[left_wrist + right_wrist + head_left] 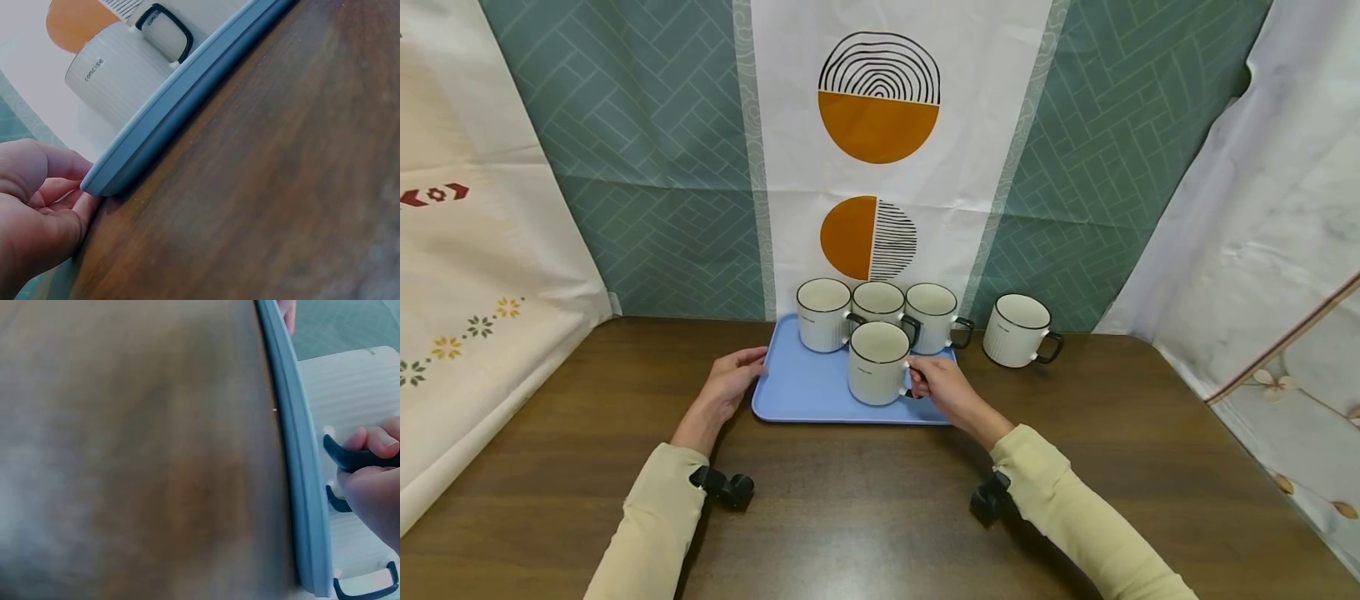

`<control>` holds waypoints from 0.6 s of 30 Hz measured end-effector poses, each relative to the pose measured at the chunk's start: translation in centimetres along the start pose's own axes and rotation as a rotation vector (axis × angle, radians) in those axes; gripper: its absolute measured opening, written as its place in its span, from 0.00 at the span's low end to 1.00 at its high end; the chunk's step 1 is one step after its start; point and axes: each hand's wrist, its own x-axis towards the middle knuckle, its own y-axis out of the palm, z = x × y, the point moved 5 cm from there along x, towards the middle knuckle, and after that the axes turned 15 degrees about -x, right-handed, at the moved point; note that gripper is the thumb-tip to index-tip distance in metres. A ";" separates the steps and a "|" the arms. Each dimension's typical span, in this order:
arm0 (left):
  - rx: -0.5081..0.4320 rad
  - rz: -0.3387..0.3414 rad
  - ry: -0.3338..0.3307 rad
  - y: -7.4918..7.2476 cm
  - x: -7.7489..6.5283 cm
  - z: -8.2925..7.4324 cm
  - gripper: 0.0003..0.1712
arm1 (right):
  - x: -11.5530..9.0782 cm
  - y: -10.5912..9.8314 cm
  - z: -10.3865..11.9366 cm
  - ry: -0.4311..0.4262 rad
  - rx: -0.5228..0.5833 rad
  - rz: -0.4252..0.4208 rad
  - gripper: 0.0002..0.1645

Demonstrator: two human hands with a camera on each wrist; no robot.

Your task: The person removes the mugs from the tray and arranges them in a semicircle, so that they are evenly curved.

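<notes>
A blue tray (805,392) lies on the wooden table. My left hand (733,382) holds its left edge; in the left wrist view, finger and thumb meet at the rim (134,140). My right hand (943,385) grips the black handle (359,459) of a white, black-rimmed mug (874,375) over the tray's front half. Whether this mug's base touches the tray, I cannot tell. Behind it, three matching mugs stand in a row along the back: a left mug (822,321), a middle mug (877,298) partly hidden, and a right mug (931,321).
Another white mug (1013,333) stands on the table, right of the tray, its handle pointing right. A patterned cloth backdrop (662,167) hangs behind the table (850,517), with light cloths at both sides.
</notes>
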 end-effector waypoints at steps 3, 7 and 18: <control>-0.002 0.005 0.004 0.0 0.0 0.1 0.28 | -0.3 -0.2 0.0 -0.001 0.019 -0.018 0.22; -0.009 0.010 0.008 0.1 -0.1 0.2 0.29 | -0.6 -0.5 0.1 -0.027 0.032 -0.042 0.22; 0.010 0.007 0.008 0.1 0.1 0.0 0.29 | -1.7 -3.6 1.0 -0.039 0.047 -0.157 0.22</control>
